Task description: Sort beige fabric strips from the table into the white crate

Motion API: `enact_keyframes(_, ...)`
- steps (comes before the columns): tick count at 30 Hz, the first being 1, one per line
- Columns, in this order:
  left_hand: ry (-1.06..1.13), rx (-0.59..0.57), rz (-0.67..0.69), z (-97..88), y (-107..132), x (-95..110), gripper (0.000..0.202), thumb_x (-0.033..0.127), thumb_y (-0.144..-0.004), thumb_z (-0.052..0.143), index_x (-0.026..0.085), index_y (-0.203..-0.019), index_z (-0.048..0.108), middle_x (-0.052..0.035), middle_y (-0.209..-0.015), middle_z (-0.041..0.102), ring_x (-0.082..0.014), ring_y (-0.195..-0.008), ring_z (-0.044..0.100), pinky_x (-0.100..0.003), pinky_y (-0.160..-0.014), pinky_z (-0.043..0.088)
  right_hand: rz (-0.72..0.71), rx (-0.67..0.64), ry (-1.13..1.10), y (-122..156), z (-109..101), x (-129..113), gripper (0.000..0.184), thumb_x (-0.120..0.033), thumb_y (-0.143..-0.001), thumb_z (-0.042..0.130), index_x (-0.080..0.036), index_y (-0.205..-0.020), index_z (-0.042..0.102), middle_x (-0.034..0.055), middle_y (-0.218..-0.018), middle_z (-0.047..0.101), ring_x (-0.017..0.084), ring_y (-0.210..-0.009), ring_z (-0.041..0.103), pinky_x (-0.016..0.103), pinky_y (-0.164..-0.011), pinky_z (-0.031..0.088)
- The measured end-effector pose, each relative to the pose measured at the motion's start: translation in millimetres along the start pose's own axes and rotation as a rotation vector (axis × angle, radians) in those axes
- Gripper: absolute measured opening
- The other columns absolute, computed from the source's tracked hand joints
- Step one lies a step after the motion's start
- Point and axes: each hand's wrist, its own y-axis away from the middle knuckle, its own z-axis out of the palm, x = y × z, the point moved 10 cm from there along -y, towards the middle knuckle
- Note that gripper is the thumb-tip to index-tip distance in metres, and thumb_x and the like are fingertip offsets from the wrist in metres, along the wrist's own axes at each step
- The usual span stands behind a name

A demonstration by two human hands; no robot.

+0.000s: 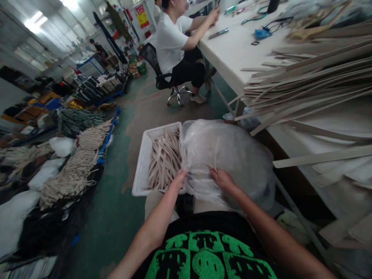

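Note:
A large translucent plastic bag (235, 151), bulging with contents I cannot make out, lies in front of me. My left hand (180, 179) is closed on the bag's left edge, beside the white bin. A little to the right, my right hand (222, 178) pinches a fold of the same plastic. Left of the bag stands the white plastic bin (138, 170), and in it lies a heap of beige straps (164, 159). The bag's left side rests against the bin's rim.
At the right, a white table (223, 58) carries a stack of long beige strips (308, 77) jutting over its edge. A seated person (174, 42) works at its far end on an office chair (151, 58). Bundled cords (72, 166) lie on the floor at left.

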Motion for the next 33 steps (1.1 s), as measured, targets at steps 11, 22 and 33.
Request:
enact_keyframes(11,0.044,-0.007,0.27,23.0,44.1,58.8,0.042,0.036,-0.061,0.085,0.016,-0.094,0.068,-0.0006,-0.077,0.069,-0.0125,-0.067,0.062,-0.023,-0.066,0.046,-0.01,-0.001,-0.19,60.2,-17.1,17.8,0.055,-0.049,-0.096,0.03,-0.018,-0.102,0.074,0.0097,-0.1,0.077,0.026,-0.097,0.07,0.032,-0.09,0.048)
enact_keyframes(22,0.039,-0.064,0.364,75.5,69.0,143.1,0.038,0.035,-0.06,0.085,0.018,-0.09,0.068,-0.0014,-0.078,0.073,-0.0134,-0.069,0.067,-0.026,-0.074,0.052,-0.086,0.126,-0.403,119.3,-31.9,12.3,0.051,-0.055,-0.093,0.038,-0.021,-0.11,0.072,0.0097,-0.108,0.076,0.031,-0.108,0.069,0.038,-0.097,0.05)
enact_keyframes(33,0.132,0.013,0.652,71.2,86.9,258.6,0.039,0.027,-0.053,0.09,0.016,-0.085,0.07,0.0021,-0.073,0.071,-0.0086,-0.061,0.066,-0.021,-0.068,0.056,-0.346,0.208,-0.342,101.7,-69.2,-76.4,0.047,-0.045,-0.098,0.037,-0.017,-0.117,0.069,0.0122,-0.112,0.074,0.03,-0.105,0.069,0.043,-0.092,0.053)
